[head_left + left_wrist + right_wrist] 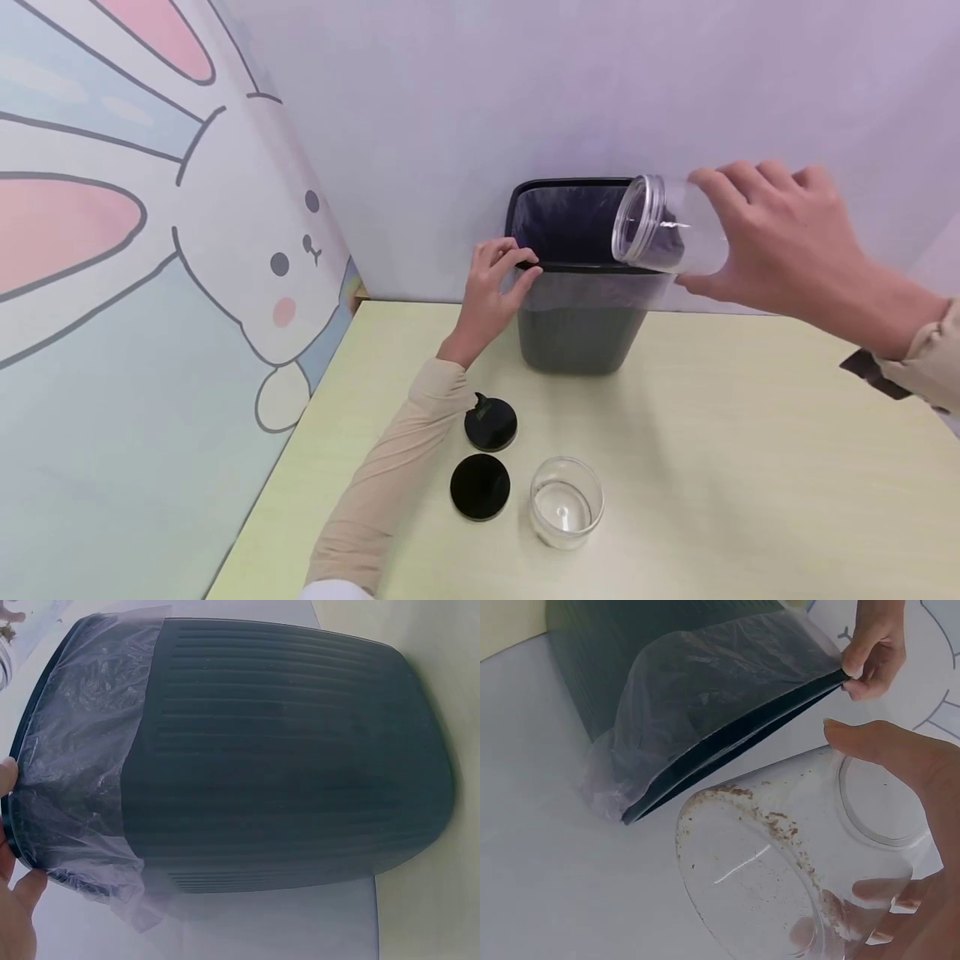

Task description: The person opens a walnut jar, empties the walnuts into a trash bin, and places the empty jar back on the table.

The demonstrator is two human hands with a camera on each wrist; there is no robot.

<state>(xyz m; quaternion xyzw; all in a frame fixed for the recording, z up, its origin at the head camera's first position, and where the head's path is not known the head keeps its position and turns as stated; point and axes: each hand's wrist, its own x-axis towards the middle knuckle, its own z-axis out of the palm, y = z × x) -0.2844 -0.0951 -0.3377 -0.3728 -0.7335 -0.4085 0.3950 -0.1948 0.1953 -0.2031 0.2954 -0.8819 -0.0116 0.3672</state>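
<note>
A dark waste bin (pixel 581 337) stands by the wall, with a thin see-through liner (pixel 82 742) folded over its rim. My left hand (pixel 491 279) pinches the bin's rim and liner at the near left corner. In my right hand (pixel 787 229) is a clear jar (pixel 693 225), gripped near its base. It is tipped on its side, its uncapped mouth over the right part of the bin's opening. Brown crumbs cling to the inside of the jar (pixel 780 847) in the right wrist view. The bottom of the bin's inside is hidden.
Two round black lids (pixel 480 487) lie on the pale yellow table (pixel 750 467), beside my left forearm. To their right stands a second clear jar (pixel 566 504), upright and uncapped. A wall with a rabbit drawing (pixel 247 233) borders the table's left side.
</note>
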